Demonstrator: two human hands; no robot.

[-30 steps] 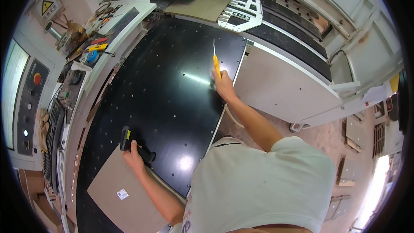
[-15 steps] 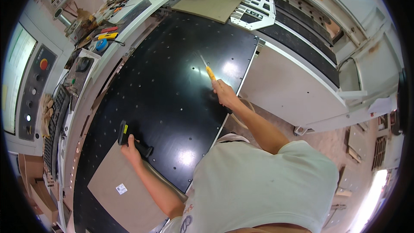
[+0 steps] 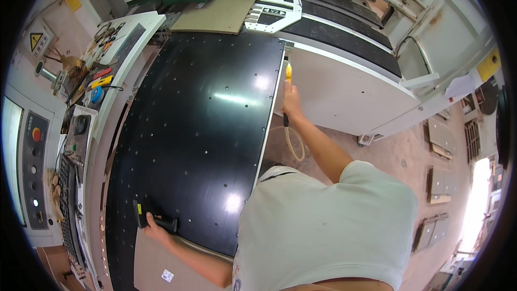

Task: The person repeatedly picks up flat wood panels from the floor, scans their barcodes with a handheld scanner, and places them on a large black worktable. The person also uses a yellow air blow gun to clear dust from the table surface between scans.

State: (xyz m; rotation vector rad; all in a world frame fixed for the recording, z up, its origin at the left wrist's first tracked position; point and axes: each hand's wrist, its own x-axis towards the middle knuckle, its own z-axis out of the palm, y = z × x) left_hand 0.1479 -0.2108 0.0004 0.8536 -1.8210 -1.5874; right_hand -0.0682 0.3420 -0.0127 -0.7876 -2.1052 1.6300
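My right hand [image 3: 291,101] is closed around a yellow air blow gun [image 3: 288,72], just past the right edge of the black worktable [image 3: 188,145]. The gun's nozzle points away from me, and a pale hose [image 3: 295,148] loops below it. Farther left and nearer to me, my left hand [image 3: 156,228] grips a black handheld barcode scanner [image 3: 140,214] with a yellow label. The scanner is low over the table or touching it; I cannot tell which. Under my left forearm lies a brown board [image 3: 148,261] bearing a white printed label [image 3: 167,275].
Another board [image 3: 215,13] lies at the table's far end, by a white machine bracket [image 3: 274,8]. To the left stand a side bench [image 3: 148,21] with tools, a keyboard [image 3: 69,205] and a control panel [image 3: 35,167]. A pale cabinet [image 3: 339,86] stands right of the table.
My right hand has swung the air blow gun rightward, from over the black table to beyond its edge. The view has shifted; my left hand still holds the scanner by the brown board.
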